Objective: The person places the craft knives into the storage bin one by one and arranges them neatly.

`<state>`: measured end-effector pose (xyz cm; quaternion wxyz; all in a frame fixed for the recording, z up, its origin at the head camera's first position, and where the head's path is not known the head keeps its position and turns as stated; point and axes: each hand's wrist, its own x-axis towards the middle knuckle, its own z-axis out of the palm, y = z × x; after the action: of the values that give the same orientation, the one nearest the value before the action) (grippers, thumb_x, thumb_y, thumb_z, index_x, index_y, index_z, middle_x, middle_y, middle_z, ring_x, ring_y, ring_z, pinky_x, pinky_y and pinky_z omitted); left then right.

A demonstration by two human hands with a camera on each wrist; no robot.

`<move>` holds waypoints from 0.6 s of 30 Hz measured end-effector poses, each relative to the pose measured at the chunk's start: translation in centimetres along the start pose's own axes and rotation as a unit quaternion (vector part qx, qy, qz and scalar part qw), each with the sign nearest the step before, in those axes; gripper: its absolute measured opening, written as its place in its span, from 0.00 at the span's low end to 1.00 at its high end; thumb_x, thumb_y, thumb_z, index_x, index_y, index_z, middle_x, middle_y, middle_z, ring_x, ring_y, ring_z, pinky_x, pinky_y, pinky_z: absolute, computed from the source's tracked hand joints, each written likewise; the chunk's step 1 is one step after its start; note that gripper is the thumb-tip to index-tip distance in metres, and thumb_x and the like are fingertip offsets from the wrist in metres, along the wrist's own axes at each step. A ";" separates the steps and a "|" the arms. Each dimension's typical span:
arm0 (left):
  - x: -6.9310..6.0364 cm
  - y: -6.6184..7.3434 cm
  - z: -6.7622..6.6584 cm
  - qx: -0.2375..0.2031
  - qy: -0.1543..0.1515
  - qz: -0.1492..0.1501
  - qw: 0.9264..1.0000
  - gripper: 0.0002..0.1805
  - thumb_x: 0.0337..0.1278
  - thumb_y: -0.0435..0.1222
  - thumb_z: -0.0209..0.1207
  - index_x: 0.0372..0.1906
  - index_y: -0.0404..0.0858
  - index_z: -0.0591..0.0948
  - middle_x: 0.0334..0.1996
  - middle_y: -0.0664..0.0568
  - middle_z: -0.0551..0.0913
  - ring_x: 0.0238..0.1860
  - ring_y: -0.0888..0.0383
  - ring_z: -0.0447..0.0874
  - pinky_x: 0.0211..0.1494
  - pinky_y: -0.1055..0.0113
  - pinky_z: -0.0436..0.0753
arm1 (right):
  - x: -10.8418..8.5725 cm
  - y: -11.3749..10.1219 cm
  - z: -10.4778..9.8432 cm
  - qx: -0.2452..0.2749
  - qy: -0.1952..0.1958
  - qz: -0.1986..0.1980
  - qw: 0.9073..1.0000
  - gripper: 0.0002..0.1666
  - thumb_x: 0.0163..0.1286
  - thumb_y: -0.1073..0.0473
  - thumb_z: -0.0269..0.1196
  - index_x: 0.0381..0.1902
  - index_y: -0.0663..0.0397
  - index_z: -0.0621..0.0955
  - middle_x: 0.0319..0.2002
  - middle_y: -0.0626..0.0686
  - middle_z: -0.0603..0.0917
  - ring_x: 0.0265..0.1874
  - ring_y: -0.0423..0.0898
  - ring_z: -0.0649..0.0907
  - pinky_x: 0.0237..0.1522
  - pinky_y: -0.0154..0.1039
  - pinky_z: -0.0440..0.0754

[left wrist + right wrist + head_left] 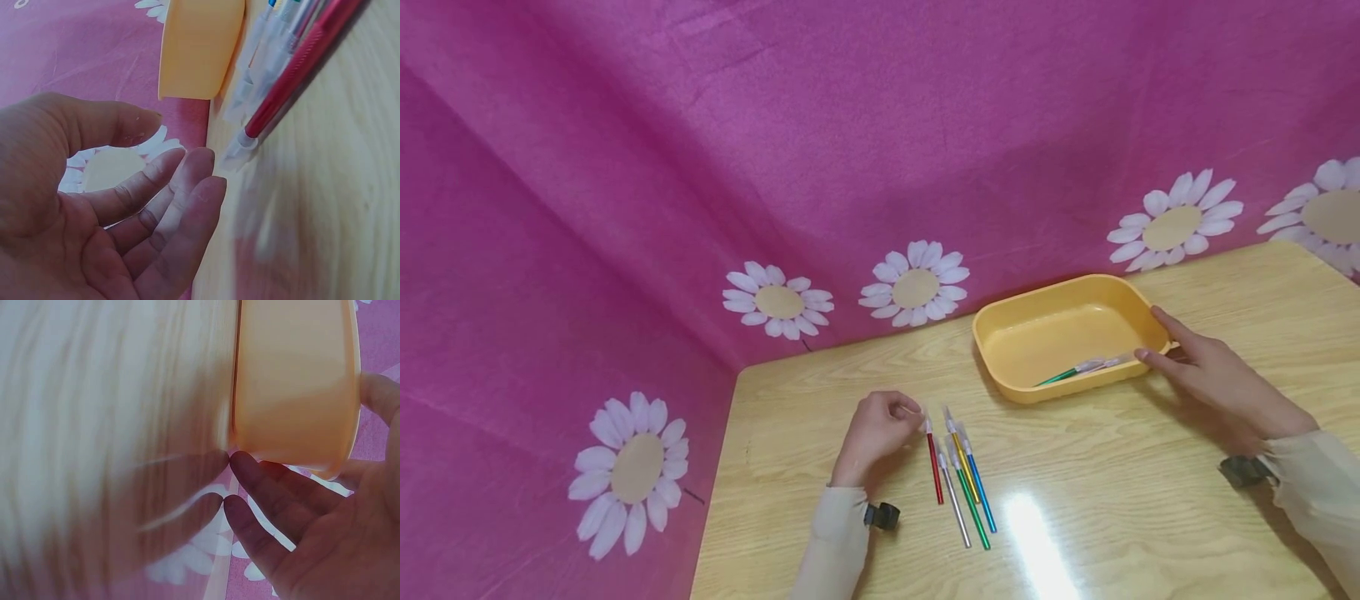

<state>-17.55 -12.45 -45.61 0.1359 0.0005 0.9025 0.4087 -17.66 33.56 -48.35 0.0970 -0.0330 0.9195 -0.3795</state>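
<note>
My left hand (878,427) hovers beside the capped end of a red craft knife (935,468). In the left wrist view its thumb and fingers are apart, with nothing between them. Right of the red knife lie a silver craft knife (957,508), a green one (973,510), a gold one (970,471) and a blue one (982,493), all with clear caps. My right hand (1221,375) holds the right end of a yellow plastic tray (1011,389), thumb at the rim and fingers against the outside. Inside the tray rest a green craft knife (1058,377) and a pinkish one (1105,364).
A light wooden table (790,475) carries everything, with a bright glare patch near its front. Behind and to the left hangs a magenta cloth (850,150) printed with white daisies. The tray's back edge stands close to that cloth.
</note>
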 end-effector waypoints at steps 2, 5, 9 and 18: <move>-0.1 -0.2 0.0 0.003 0.000 0.002 1.000 0.07 0.60 0.39 0.68 0.40 0.40 0.87 0.30 0.52 0.87 0.25 0.59 0.82 0.31 0.67 0.78 | -0.1 0.0 0.0 0.009 -0.002 0.002 1.000 0.54 0.79 0.33 0.54 0.84 0.34 0.34 0.75 0.72 0.63 0.57 0.64 0.72 0.45 0.33 0.70; -0.2 -0.5 0.0 0.005 0.000 0.005 1.000 0.07 0.58 0.38 0.68 0.40 0.40 0.87 0.28 0.52 0.87 0.23 0.60 0.81 0.31 0.67 0.77 | 0.0 0.1 0.0 0.018 -0.006 0.005 1.000 0.55 0.78 0.32 0.54 0.84 0.32 0.33 0.78 0.73 0.58 0.59 0.65 0.69 0.51 0.42 0.72; -0.4 -0.9 0.0 0.005 -0.003 0.006 1.000 0.07 0.57 0.37 0.68 0.39 0.39 0.87 0.26 0.51 0.87 0.22 0.59 0.81 0.30 0.68 0.76 | 0.1 0.1 0.0 0.010 -0.005 0.003 1.000 0.55 0.78 0.32 0.54 0.84 0.34 0.33 0.77 0.73 0.60 0.58 0.66 0.71 0.52 0.52 0.75; -1.2 -1.3 -0.2 0.013 -0.024 0.001 1.000 0.07 0.56 0.34 0.69 0.39 0.37 0.86 0.27 0.52 0.87 0.22 0.60 0.80 0.32 0.67 0.77 | 0.4 0.2 -0.1 -0.021 0.000 0.008 1.000 0.56 0.79 0.34 0.53 0.85 0.45 0.35 0.61 0.71 0.74 0.52 0.61 0.78 0.40 0.36 0.75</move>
<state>-16.34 -13.56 -46.17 0.1572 0.0131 0.9043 0.3967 -18.13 33.77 -48.49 0.0994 -0.0282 0.9273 -0.3598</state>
